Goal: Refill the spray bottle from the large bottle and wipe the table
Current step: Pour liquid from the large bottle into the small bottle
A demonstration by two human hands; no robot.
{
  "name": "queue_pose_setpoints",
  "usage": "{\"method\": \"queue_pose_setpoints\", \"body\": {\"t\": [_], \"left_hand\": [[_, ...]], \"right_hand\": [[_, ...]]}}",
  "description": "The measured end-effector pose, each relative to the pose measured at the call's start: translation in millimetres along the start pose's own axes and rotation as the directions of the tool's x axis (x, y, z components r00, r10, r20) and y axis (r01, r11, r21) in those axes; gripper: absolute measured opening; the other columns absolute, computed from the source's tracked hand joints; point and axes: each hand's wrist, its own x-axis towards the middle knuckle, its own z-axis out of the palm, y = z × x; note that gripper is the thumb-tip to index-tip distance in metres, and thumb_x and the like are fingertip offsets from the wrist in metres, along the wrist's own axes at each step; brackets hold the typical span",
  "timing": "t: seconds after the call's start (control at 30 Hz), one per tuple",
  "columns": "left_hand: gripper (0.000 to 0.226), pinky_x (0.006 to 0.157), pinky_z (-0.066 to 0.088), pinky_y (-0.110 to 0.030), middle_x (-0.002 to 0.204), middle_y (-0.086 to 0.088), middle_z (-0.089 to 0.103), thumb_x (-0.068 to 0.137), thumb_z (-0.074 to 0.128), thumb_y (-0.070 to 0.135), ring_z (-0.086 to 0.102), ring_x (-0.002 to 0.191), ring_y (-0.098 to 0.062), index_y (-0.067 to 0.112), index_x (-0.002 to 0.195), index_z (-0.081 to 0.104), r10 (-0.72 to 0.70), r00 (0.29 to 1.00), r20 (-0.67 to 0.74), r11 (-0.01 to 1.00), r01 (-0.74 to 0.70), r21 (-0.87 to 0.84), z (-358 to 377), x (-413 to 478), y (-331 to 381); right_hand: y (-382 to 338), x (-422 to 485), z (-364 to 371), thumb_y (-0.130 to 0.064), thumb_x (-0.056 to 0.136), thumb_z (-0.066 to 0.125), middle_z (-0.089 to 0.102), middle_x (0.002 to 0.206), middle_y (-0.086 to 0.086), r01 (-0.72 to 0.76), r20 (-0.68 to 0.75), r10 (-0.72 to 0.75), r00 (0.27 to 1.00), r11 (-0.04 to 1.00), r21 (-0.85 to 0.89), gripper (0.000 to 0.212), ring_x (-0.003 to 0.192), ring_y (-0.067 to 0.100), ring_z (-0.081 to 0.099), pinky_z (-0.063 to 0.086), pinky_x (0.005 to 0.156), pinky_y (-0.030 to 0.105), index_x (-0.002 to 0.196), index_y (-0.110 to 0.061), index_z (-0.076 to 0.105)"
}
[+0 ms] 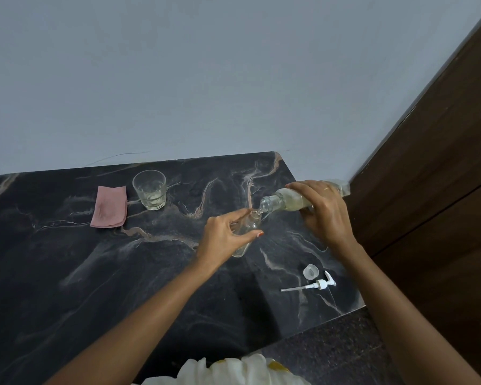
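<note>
My left hand (225, 237) grips a small clear spray bottle (247, 230), which stands slightly tilted on the dark marble table (67, 273) with its neck open. My right hand (324, 211) holds the large clear bottle (286, 201) tipped almost flat, its mouth just above the small bottle's neck. A thin stream of pale liquid runs between the two. The white spray pump (315, 285) with its dip tube lies on the table at the right, beside a translucent cap (309, 271). A folded pink cloth (109, 207) lies at the back left.
A clear drinking glass (150, 189) with a little liquid stands next to the cloth near the wall. A brown wooden door (428, 176) borders the table on the right. The table's front right edge meets a speckled floor (331, 354).
</note>
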Motion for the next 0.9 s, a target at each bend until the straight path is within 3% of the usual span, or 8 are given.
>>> {"method": "queue_pose_setpoints", "body": {"t": [0.53, 0.9], "left_hand": [[0.06, 0.091, 0.052, -0.029, 0.107, -0.005, 0.069, 0.061, 0.08, 0.028, 0.065, 0.097, -0.008, 0.008, 0.114, 0.06, -0.011, 1.0, 0.001, 1.0, 0.011, -0.016, 2.6, -1.4, 2.4], [0.059, 0.088, 0.052, -0.023, 0.103, -0.003, 0.071, 0.061, 0.08, 0.028, 0.066, 0.092, -0.005, 0.01, 0.114, 0.061, -0.007, 1.0, -0.005, 1.0, 0.007, -0.028, 4.9, -1.0, 3.7]], "right_hand": [[3.2, -0.4, -2.5, 0.006, 0.059, 0.078, 0.071, 0.098, 0.01, 0.017, 0.001, -0.017, 1.0, 1.0, -0.019, 0.047, 0.09, 0.03, 0.066, 0.049, 0.078, 0.042, 0.102, -0.007, 0.064], [2.7, 1.5, -6.2, 0.008, 0.057, 0.078, 0.071, 0.096, 0.011, 0.035, -0.016, -0.036, 0.999, 0.999, -0.029, 0.047, 0.087, 0.031, 0.067, 0.051, 0.076, 0.043, 0.1, -0.005, 0.065]]}}
